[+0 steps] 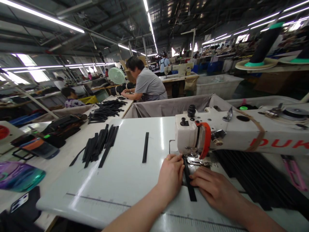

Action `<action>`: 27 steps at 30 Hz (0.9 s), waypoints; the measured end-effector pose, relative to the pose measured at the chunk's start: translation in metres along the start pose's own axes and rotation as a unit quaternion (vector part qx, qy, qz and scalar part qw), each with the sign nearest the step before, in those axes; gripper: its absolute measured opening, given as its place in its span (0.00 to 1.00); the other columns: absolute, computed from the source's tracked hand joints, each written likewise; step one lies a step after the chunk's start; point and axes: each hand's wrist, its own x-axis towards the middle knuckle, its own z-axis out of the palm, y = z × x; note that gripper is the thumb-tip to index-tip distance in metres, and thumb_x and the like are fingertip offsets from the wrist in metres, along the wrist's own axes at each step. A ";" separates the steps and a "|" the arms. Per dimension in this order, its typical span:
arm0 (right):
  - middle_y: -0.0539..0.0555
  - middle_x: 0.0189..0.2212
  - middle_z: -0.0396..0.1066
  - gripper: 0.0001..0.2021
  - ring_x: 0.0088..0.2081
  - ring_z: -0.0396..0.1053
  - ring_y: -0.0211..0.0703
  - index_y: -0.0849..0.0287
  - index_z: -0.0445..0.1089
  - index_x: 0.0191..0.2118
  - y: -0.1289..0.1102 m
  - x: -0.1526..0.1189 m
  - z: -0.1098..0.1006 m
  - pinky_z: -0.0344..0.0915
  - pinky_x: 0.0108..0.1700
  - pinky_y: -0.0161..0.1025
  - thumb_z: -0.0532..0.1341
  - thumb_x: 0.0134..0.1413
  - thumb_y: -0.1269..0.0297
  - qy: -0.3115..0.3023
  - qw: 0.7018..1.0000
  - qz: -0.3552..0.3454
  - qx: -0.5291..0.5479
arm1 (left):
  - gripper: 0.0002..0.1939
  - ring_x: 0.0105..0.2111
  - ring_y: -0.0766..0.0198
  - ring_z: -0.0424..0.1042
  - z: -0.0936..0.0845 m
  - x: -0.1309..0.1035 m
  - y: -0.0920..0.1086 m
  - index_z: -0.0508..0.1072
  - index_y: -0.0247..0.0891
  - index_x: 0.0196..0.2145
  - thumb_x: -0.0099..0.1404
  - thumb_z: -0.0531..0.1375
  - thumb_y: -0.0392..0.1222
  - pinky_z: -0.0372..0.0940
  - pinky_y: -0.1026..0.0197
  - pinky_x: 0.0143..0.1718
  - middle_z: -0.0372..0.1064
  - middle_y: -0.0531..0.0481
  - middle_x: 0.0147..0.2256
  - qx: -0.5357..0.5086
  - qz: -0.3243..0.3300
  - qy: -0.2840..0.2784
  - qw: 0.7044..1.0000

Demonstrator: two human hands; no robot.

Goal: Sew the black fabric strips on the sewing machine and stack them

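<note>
A black fabric strip lies lengthwise under the needle area of a white sewing machine. My left hand has its fingers bent together against the strip's left edge, close to the presser foot. From the other side, the closed fingers of my right hand press on the strip's right edge, nearer to me. The strip's near end sticks out between my hands. Another single black strip rests on the white table to the left of my hands.
Loose black strips lie piled on the table's left side. Long black strips and pink snips sit right of the machine. A printed ruler runs along the front edge. Across a cloth-lined bin, a co-worker handles dark pieces.
</note>
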 end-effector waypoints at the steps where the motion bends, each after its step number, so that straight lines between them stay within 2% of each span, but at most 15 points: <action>1: 0.52 0.34 0.73 0.14 0.38 0.71 0.43 0.56 0.73 0.36 0.000 0.000 -0.002 0.69 0.40 0.38 0.53 0.59 0.78 -0.010 1.000 0.000 0.014 | 0.12 0.46 0.55 0.68 0.000 0.000 -0.001 0.75 0.38 0.31 0.66 0.54 0.27 0.67 0.49 0.52 0.75 0.45 0.45 -0.003 0.001 -0.001 1.000; 4: 0.51 0.33 0.74 0.13 0.37 0.71 0.42 0.54 0.74 0.36 0.001 0.001 -0.006 0.68 0.40 0.37 0.55 0.59 0.77 -0.023 0.999 0.000 0.038 | 0.12 0.46 0.55 0.69 0.000 -0.001 -0.001 0.75 0.38 0.31 0.66 0.54 0.28 0.67 0.49 0.53 0.75 0.45 0.45 -0.006 0.003 -0.004 1.000; 11: 0.52 0.39 0.76 0.16 0.44 0.72 0.43 0.54 0.74 0.42 0.010 0.003 0.000 0.68 0.51 0.43 0.54 0.55 0.79 0.009 1.000 -0.002 -0.009 | 0.11 0.46 0.54 0.68 -0.001 -0.001 0.001 0.75 0.37 0.31 0.66 0.54 0.28 0.67 0.49 0.52 0.74 0.45 0.47 0.010 -0.003 -0.018 1.000; 19: 0.56 0.47 0.75 0.18 0.48 0.72 0.47 0.58 0.71 0.50 0.021 0.001 0.010 0.70 0.51 0.46 0.53 0.57 0.77 0.017 0.997 0.012 -0.073 | 0.12 0.45 0.54 0.68 -0.001 0.000 0.002 0.75 0.37 0.33 0.68 0.53 0.30 0.67 0.48 0.51 0.75 0.44 0.46 0.020 0.001 -0.023 1.000; 27: 0.57 0.46 0.74 0.18 0.45 0.73 0.49 0.59 0.69 0.50 0.019 0.000 0.013 0.72 0.47 0.48 0.52 0.56 0.77 0.029 0.995 0.003 -0.099 | 0.10 0.45 0.53 0.68 0.001 -0.001 0.003 0.74 0.36 0.35 0.68 0.54 0.29 0.67 0.47 0.51 0.74 0.44 0.48 0.035 -0.004 -0.022 0.999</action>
